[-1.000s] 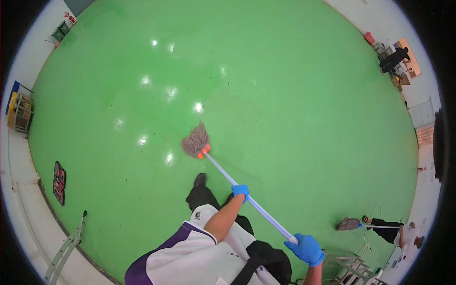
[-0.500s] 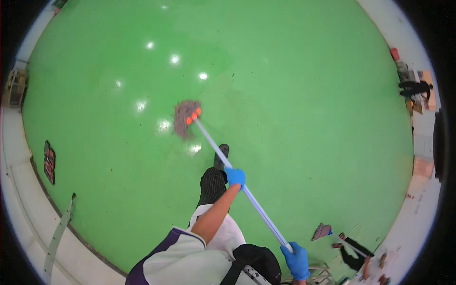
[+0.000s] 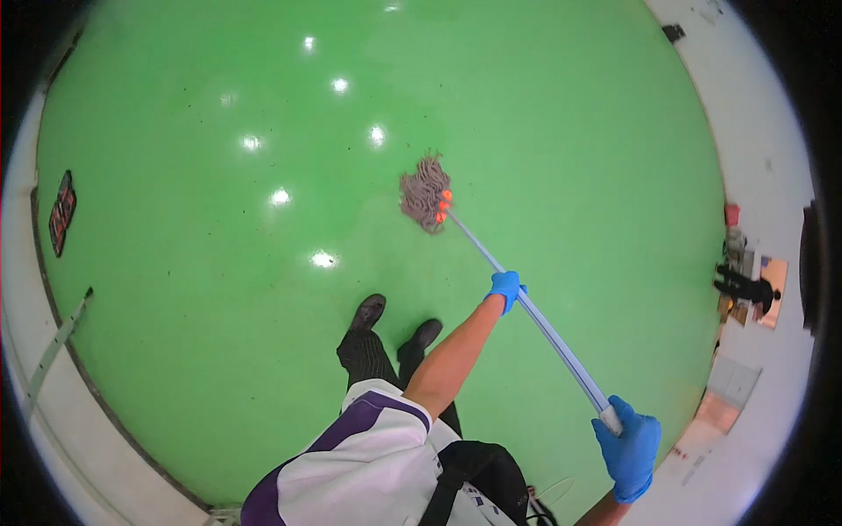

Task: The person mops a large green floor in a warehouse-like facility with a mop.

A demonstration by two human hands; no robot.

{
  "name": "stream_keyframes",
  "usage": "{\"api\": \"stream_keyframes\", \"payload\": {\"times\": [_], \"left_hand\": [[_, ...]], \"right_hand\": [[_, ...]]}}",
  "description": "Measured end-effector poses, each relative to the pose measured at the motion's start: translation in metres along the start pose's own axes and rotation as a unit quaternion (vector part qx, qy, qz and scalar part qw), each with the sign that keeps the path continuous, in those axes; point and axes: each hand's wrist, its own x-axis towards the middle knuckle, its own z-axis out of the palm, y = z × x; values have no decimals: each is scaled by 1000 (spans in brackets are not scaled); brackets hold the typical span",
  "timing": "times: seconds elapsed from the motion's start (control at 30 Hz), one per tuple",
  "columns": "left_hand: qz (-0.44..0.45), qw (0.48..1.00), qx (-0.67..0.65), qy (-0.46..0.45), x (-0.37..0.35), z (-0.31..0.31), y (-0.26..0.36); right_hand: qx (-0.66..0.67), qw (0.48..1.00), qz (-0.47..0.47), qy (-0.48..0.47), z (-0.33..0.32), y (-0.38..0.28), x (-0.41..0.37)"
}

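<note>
A mop (image 3: 561,349) with a pale blue pole slants across the view. Its grey-brown string head (image 3: 424,193) lies on the green floor, with orange fittings where it meets the pole. My left hand (image 3: 506,287), in a blue glove, is wrapped round the pole partway down. At the pole's upper end, my right hand (image 3: 633,447) is closed in a matching glove, lower right of the view. My two dark shoes (image 3: 369,311) stand on the floor left of the pole.
Green floor (image 3: 570,158) with bright light reflections surrounds me. A dark mat-like object with red marks (image 3: 62,214) lies near the left wall. By the right wall, a person in dark clothes (image 3: 745,287) stands at a table among boxes, near a red container (image 3: 731,215).
The mop head has swung to the right across the floor, and both hands have moved right with the pole. My view has turned; the other person with a mop has left the picture.
</note>
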Motion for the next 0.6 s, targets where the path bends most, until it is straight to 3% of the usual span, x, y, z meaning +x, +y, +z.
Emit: {"api": "stream_keyframes", "payload": {"times": [0.03,0.07,0.2,0.27,0.3,0.33,0.4,0.43,0.47,0.53,0.57,0.6], "left_hand": [[-43,985,-163,43,-17,9,29],[-36,983,-173,40,-18,13,34],[36,992,-95,78,-13,-4,47],[43,991,-64,110,-3,-9,65],[26,956,-244,162,5,-7,75],[10,887,-414,204,12,-3,86],[32,856,-463,229,12,10,120],[34,825,-505,252,17,17,122],[53,811,-519,263,26,22,120],[82,787,-538,290,48,26,116],[87,776,-543,308,53,28,117],[98,758,-574,293,56,27,124]], "right_hand": [[-3,999,-39,18,-5,6,12],[-12,999,-46,24,-16,14,21],[17,996,-86,-9,-47,35,74],[-11,978,-209,-7,-59,45,113],[-4,972,-236,1,-66,47,134],[-4,969,-245,6,-70,55,153],[27,963,-268,-5,-76,74,200],[26,973,-217,-71,-81,84,221],[21,970,-231,-69,-81,104,241],[227,904,-281,-229,-69,149,282],[361,817,-320,-316,-65,168,303],[352,816,-327,-321,-60,176,320]]}}
